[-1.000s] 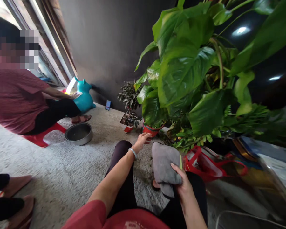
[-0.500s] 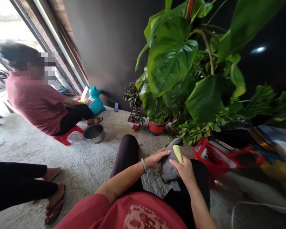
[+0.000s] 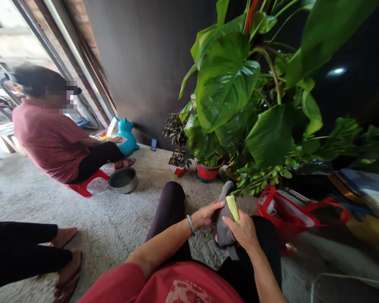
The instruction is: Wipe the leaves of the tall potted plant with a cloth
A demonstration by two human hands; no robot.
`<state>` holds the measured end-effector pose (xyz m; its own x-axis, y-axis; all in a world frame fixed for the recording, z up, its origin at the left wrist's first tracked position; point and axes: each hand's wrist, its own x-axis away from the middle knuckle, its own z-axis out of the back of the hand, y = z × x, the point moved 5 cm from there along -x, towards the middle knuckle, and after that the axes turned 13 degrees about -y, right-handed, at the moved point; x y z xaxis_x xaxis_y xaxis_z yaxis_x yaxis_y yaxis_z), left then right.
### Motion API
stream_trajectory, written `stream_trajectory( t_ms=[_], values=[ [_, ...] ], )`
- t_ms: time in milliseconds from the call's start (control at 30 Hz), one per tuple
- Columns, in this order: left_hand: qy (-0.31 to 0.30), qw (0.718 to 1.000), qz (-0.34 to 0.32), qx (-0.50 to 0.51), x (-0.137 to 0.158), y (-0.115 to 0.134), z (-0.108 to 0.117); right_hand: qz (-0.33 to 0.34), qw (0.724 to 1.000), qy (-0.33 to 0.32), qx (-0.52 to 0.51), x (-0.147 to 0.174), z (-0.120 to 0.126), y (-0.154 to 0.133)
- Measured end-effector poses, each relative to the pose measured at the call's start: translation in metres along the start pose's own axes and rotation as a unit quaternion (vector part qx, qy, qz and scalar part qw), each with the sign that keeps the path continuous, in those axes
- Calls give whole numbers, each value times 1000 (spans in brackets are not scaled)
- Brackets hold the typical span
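Note:
Over my lap, my left hand (image 3: 211,212) grips the side of a grey, soft, plush-looking item (image 3: 223,231), thumb on its surface. The item has a narrow upper end that curves to the right and a small pinkish patch low on its left edge; I cannot tell its exact kind. Closed on a pale yellow-green piece (image 3: 231,207), my right hand (image 3: 245,229) rests against the item's right side, thumb lying on the grey fabric. The lower part of the yellow-green piece is hidden by the right hand.
Potted plants (image 3: 209,172) with big leaves stand ahead, and a red bag (image 3: 271,204) is at the right. To the left are a round metal pan (image 3: 124,181), a seated person (image 3: 50,139) on a red stool (image 3: 87,185), a teal animal toy (image 3: 128,139) and a propped phone (image 3: 153,144).
The view has shifted slightly. Both hands still hold the grey item, whose upper end now stands a little more upright. The seated person's hand lies flatter near the teal toy.

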<state>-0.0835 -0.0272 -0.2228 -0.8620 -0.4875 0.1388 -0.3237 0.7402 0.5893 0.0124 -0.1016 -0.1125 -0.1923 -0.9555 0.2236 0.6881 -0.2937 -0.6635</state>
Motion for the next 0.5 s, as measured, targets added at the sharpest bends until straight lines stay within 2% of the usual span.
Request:
stream_trajectory(
  t_ms=[133,200,267,333,400,433,500],
  values=[
    [82,996,-1,32,1,3,2,-5,998,-40,37,-13,-14,-17],
    [116,991,-14,71,2,8,3,6,998,-61,-2,-18,-21,-21],
    [138,984,-25,113,2,14,4,32,992,-81,-91,-19,-23,-19],
    [141,978,-36,151,1,22,3,72,975,-95,-189,-17,-23,-14],
    [129,974,-57,176,-2,28,2,116,956,-119,-243,-13,-24,-12],
    [124,972,-72,185,-4,30,2,130,953,-128,-242,-11,-27,-13],
    [130,970,-95,183,-6,31,3,128,966,-114,-192,-12,-36,-16]
  ],
)
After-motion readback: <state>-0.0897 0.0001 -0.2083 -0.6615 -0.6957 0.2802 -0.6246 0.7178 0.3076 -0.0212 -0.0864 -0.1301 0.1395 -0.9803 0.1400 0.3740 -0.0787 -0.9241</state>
